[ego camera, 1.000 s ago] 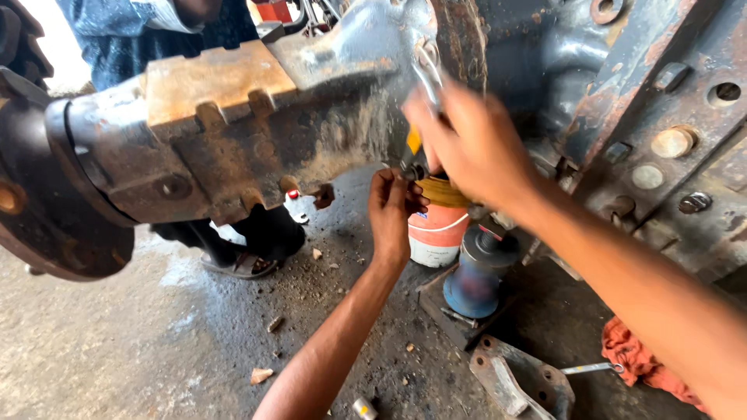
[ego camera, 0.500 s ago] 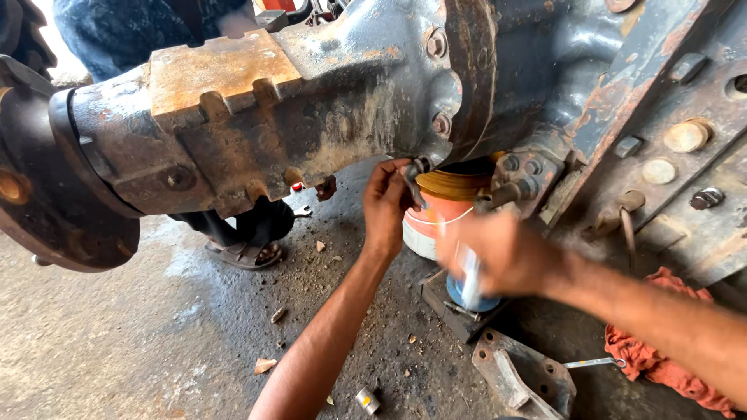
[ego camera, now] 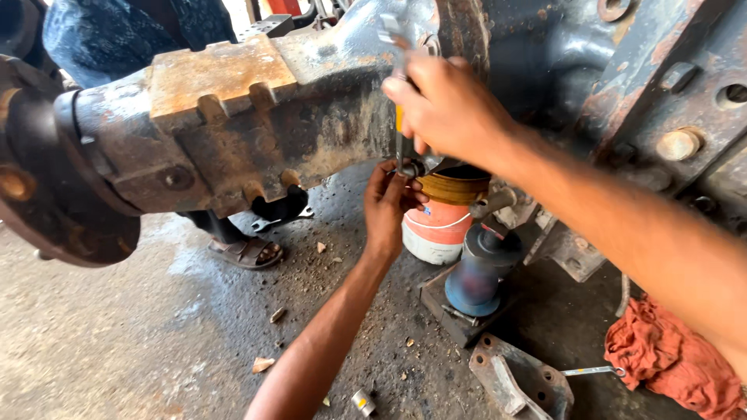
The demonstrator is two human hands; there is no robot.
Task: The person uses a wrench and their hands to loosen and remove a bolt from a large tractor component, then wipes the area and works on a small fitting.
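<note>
A big rusty axle housing [ego camera: 233, 117] spans the view, with a dark flange [ego camera: 463, 31] near its middle. My right hand [ego camera: 447, 109] is closed around a slim metal wrench [ego camera: 391, 31] held upright against that flange. From below, my left hand [ego camera: 393, 206] reaches up to the housing's underside. Its fingers are pinched around the wrench's lower end, beside a dark fitting. An orange and white bucket [ego camera: 440, 225] with a brown rim stands directly under both hands.
A blue bottle jack [ego camera: 478, 272] on a metal plate stands right of the bucket. A red rag [ego camera: 673, 365] and a grey bracket [ego camera: 521, 381] lie at lower right. Another person's sandalled foot [ego camera: 249, 253] and jeans [ego camera: 117, 39] are behind the housing. The wheel hub [ego camera: 31, 179] fills the left edge.
My right hand dropped with the wrench to the jack half a second ago and has come back up to the flange. My left hand stayed under the housing.
</note>
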